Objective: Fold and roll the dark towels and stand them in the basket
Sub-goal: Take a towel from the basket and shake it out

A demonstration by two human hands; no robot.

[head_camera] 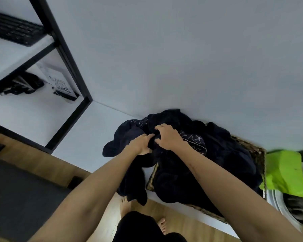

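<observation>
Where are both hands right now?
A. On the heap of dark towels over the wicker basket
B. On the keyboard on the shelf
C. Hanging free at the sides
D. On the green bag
A: the left hand and right hand both grasp the dark towels heaped over the wicker basket.

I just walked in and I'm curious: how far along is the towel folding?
Barely begun. No rolled towel shows; the dark towels lie in a loose heap over the wicker basket, one hanging off the table edge. Left hand and right hand grip the heap. All folding, rolling and standing remains.
</observation>
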